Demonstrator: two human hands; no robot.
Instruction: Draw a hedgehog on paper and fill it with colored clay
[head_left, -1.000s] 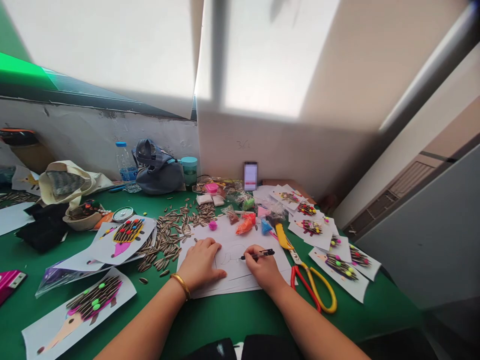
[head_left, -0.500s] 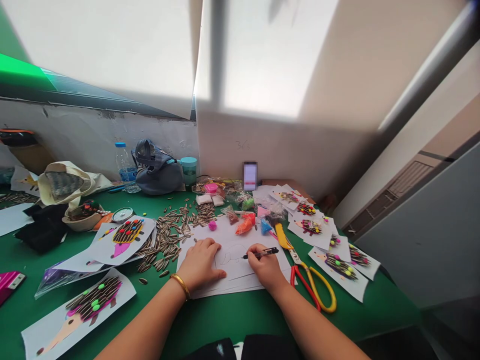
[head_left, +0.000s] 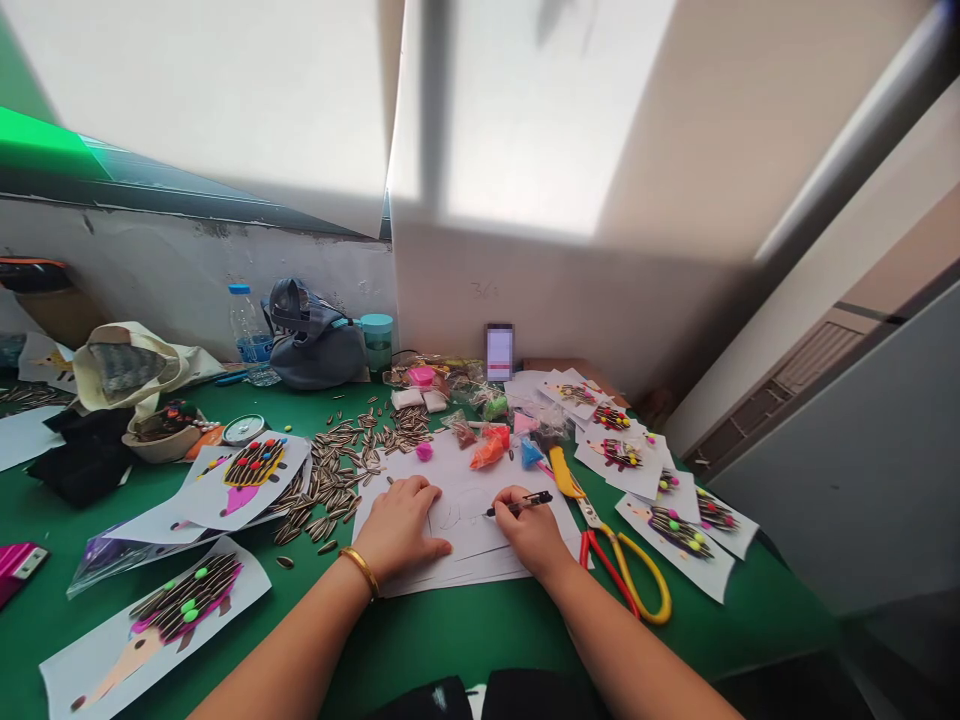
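Note:
My right hand (head_left: 531, 528) is closed around a black pen (head_left: 534, 502), its tip down on a sheet of white paper (head_left: 480, 553). Faint curved outlines show on the sheet between my hands. My left hand (head_left: 403, 522) lies flat on the paper's left part, thumb apart from the fingers, a gold bangle at the wrist. A small pink clay ball (head_left: 424, 452) and bags of orange clay (head_left: 491, 447) and blue clay (head_left: 531, 453) sit at the paper's far edge. Sunflower seeds (head_left: 337, 480) are heaped to the left of the sheet.
Scissors with red and yellow handles (head_left: 611, 540) lie right of the paper. Hedgehog pictures made with seeds (head_left: 679, 535) fan out at the right; another hedgehog picture (head_left: 161, 630) lies front left. A phone (head_left: 500, 352), a blue bag (head_left: 311, 345) and a water bottle (head_left: 251, 340) stand by the wall.
The pen has tilted slightly, its back end a little lower and further left, while its tip stays on the paper. My left hand has stayed in place.

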